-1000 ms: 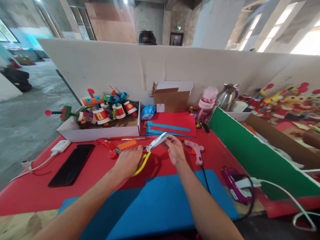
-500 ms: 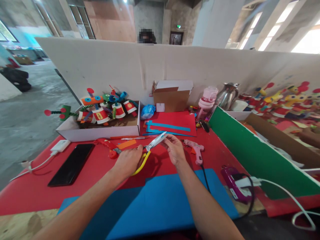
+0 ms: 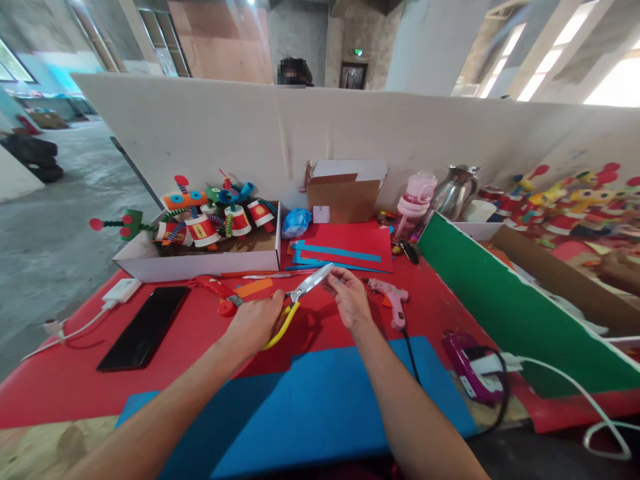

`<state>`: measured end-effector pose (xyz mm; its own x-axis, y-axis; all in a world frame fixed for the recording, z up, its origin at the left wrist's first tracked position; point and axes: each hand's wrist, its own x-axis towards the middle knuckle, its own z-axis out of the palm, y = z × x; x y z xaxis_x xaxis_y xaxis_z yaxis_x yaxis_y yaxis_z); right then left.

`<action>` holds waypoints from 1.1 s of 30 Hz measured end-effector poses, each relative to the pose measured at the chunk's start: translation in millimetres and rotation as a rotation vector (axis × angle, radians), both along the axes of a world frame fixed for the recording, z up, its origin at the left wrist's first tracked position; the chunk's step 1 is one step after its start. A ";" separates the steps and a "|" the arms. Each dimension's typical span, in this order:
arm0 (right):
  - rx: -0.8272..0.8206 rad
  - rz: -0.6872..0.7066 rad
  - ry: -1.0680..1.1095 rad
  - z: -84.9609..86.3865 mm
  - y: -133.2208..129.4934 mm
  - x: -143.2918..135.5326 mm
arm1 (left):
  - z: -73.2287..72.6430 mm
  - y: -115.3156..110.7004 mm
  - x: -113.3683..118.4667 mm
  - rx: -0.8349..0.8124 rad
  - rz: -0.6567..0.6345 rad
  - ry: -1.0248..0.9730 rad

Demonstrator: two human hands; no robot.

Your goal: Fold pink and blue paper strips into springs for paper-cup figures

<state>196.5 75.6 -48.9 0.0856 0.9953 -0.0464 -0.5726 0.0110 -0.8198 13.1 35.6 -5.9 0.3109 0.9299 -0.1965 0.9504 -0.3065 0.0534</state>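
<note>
My left hand (image 3: 257, 320) is closed around the yellow handles of a pair of scissors (image 3: 310, 283). Their silver blades lie together and point up and to the right. Just beside the blade tips, my right hand (image 3: 350, 297) pinches with thumb and fingertips. A tiny bit of blue paper (image 3: 339, 282) shows between its fingers, mostly hidden by them. Beyond the hands, blue paper strips (image 3: 340, 253) rest on red sheets (image 3: 367, 235). To the right of my right hand lies a pink hot glue gun (image 3: 393, 300).
A white box (image 3: 205, 267) holds several paper-cup figures (image 3: 200, 230). On the left are a black phone (image 3: 145, 330), a charger (image 3: 121, 291) and a red utility knife (image 3: 220, 293). Blue sheet (image 3: 330, 407) covers the front. A green-sided box (image 3: 500, 307) and purple device (image 3: 473, 373) stand right.
The scissor blades have come together and the blue bit at their tips no longer shows there. A blue bit now shows lower, between my right fingers. Both hands hold nearly the same place.
</note>
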 end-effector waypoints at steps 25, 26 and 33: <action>-0.309 0.101 0.339 -9.1 4.7 2.3 | -18.8 -44.5 -107.5 -0.095 0.423 0.079; -0.303 0.097 0.348 -8.0 4.3 2.9 | -20.0 -43.0 -108.8 -0.093 0.405 0.082; -0.273 0.098 0.391 -1.1 0.3 1.4 | -4.8 -36.6 -98.7 0.055 0.177 0.103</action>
